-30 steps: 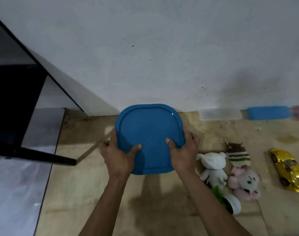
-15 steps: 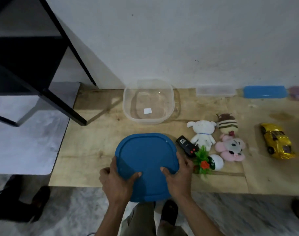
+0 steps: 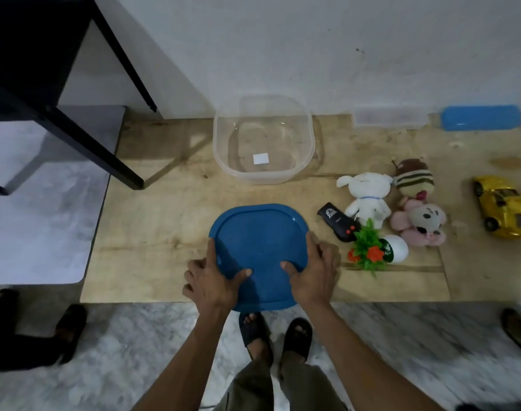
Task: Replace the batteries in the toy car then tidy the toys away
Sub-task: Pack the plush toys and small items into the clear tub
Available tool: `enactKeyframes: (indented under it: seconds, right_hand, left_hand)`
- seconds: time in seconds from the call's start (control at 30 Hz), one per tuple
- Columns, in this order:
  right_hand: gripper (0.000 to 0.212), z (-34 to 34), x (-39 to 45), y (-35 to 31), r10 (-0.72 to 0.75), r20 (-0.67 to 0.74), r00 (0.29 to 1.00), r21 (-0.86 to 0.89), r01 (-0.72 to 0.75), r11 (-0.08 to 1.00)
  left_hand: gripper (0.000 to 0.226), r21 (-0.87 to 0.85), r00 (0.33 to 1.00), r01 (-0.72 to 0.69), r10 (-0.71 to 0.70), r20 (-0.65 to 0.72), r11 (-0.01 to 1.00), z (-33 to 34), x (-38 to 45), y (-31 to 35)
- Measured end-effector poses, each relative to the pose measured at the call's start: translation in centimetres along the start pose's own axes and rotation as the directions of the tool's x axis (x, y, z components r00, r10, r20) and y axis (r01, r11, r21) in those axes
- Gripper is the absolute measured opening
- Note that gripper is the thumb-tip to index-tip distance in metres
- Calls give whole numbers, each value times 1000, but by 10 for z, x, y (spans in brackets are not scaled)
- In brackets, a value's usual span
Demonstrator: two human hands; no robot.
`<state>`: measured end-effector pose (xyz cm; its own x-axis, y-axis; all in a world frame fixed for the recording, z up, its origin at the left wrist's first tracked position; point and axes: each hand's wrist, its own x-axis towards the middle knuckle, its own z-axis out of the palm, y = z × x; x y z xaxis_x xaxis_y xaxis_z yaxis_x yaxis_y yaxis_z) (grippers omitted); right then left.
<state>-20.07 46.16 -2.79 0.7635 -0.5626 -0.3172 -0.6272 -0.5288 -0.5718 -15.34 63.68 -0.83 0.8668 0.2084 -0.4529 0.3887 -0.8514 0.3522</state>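
Single head-worn wide-angle view, looking forward and steeply down from above a standing person. Own forearms enter from the bottom edge, sandalled feet [image 3: 272, 336] straight below the lens. Wooden board [image 3: 164, 232] on the floor fills mid-frame, seen from standing height, not close. White wall [image 3: 312, 48] closes the top. Edges bend with lens distortion. No second view, so nothing shared.

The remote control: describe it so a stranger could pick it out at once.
Start at the wooden board on the floor and find the blue lid held in both hands. Just right of the lid lies the remote control, beside the white plush dog. It is the only flat black item, with small red buttons.
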Motion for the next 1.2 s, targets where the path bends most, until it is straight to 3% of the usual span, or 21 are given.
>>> enactKeyframes:
  seconds: [0.2,0.3,0.4,0.5,0.67,0.83,0.97,1.2]
  right_hand:
    - [85,0,-7,1,-37,19,999,-92,38,995]
    - [81,-9,-15,-4,-68,7,998,-24,68,997]
    - [65,-30,-23,0,-165,-150,975,114,182,977]
    - [48,-70,-21,12,-121,-310,943,237,200,951]
    - [40,-143,32,53,-23,-538,843,134,112,985]
    - [67,-175,96,83,100,-497,862,6,-111,994]
    - [75,-169,136,85,119,-433,894,-61,-161,985]
    - [76,-159,189,90,80,-415,906,-146,-154,977]
  left_hand:
    - [109,113,997,-69,70,-8,991,-3,1,-6]
    - [105,80,994,-99,101,-28,992,-8,-1,-5]
    - [91,9,984,-160,161,-81,987,-10,-8,4]
    - [80,-88,972,-230,224,-76,969,-7,-16,31]
    - [75,-183,923,-382,385,-17,906,17,-32,105]
    - [76,-233,896,-421,442,45,877,47,-45,194]
    - [71,-289,894,-409,444,63,865,76,-37,252]
    - [70,-244,974,-173,202,100,954,141,-16,318]
